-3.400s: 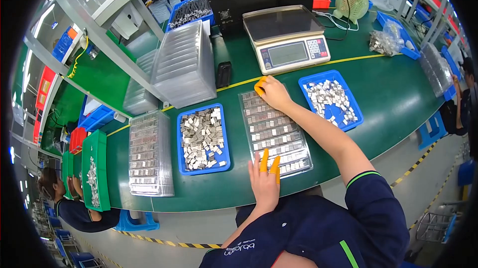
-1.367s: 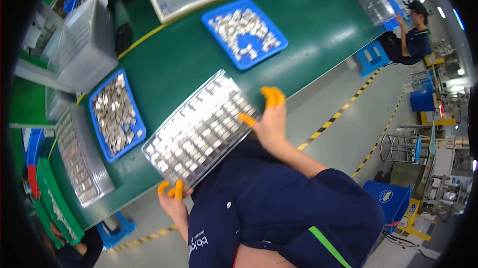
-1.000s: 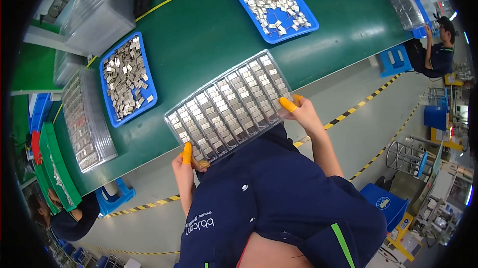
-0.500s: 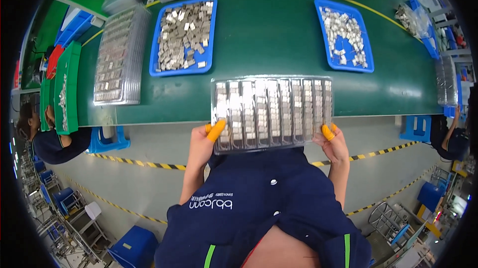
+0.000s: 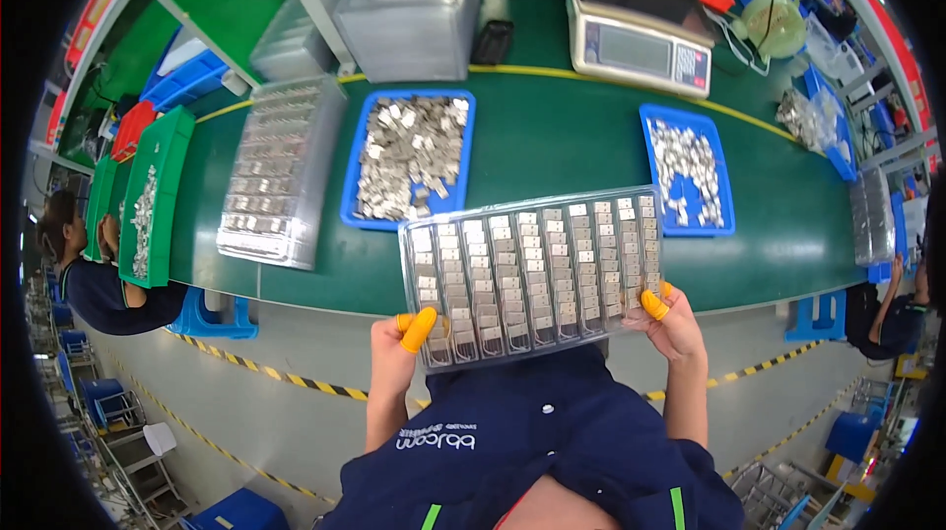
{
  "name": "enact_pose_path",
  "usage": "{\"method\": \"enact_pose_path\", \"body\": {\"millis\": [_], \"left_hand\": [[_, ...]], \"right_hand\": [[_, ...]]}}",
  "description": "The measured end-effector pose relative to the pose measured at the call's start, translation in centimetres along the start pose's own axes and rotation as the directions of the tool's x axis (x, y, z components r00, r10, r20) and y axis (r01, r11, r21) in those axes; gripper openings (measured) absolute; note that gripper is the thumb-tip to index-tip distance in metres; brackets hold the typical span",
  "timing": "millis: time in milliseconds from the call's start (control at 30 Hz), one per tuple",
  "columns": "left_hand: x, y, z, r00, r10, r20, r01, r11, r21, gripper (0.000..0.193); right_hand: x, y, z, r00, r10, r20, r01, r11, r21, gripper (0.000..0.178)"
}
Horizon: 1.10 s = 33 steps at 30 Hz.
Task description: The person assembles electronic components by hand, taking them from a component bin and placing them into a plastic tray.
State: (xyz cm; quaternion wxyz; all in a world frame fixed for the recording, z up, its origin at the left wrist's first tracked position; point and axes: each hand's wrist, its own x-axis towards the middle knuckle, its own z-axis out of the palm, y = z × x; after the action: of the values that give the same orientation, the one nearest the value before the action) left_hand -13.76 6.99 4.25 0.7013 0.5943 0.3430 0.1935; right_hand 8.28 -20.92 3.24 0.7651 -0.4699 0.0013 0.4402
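Note:
Between my two hands is a clear plastic blister tray [image 5: 524, 269], its long slots filled with rows of small silvery-grey metal parts. My left hand [image 5: 402, 345] grips its lower left corner, the thumb in a yellow finger cot on top. At the lower right edge my right hand [image 5: 672, 323] pinches it, also with yellow finger cots. The tray is held over the table's front edge, its right side slightly farther away. Fingers beneath it are partly hidden. Beyond it sit a blue bin [image 5: 347, 205] of loose grey metal parts and another blue bin [image 5: 726, 217] of small white-silver parts.
A stack of filled clear trays [image 5: 281, 170] stands left on the green table [image 5: 552, 126]. Farther back are clear plastic containers [image 5: 409, 18] and a weighing scale [image 5: 641, 47]. At far left, a person [image 5: 108, 284] sits by a green bin [image 5: 158, 146]; another person [image 5: 877, 318] is far right.
The view has shifted, showing more of the table's far side. The tray has tilted, its right side now farther away than its left. Both hands keep their hold on it.

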Motion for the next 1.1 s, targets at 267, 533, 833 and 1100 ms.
{"method": "enact_pose_path", "body": {"millis": [267,533,833,1100], "left_hand": [[-0.1,-0.8,-6.1,0.909,0.170,-0.381,-0.215,0.974,-0.078,0.029],[1.5,0.0,-11.9,0.809,0.124,-0.574,-0.301,0.927,-0.225,0.021],[4.0,1.5,-16.1,0.814,0.071,-0.576,-0.072,0.997,0.020,0.034],[6.0,2.2,-15.4,0.869,-0.061,-0.491,0.061,0.998,-0.017,0.036]], "right_hand": [[12.3,-4.6,10.7,0.930,0.269,0.251,-0.167,0.917,-0.362,0.029],[24.9,-2.2,23.7,0.761,0.472,0.446,-0.163,0.804,-0.572,0.030],[33.5,-0.1,34.3,0.669,0.636,0.384,-0.083,0.578,-0.812,0.025],[35.1,-1.6,38.4,0.867,0.425,0.260,0.199,0.183,-0.963,0.074]]}}
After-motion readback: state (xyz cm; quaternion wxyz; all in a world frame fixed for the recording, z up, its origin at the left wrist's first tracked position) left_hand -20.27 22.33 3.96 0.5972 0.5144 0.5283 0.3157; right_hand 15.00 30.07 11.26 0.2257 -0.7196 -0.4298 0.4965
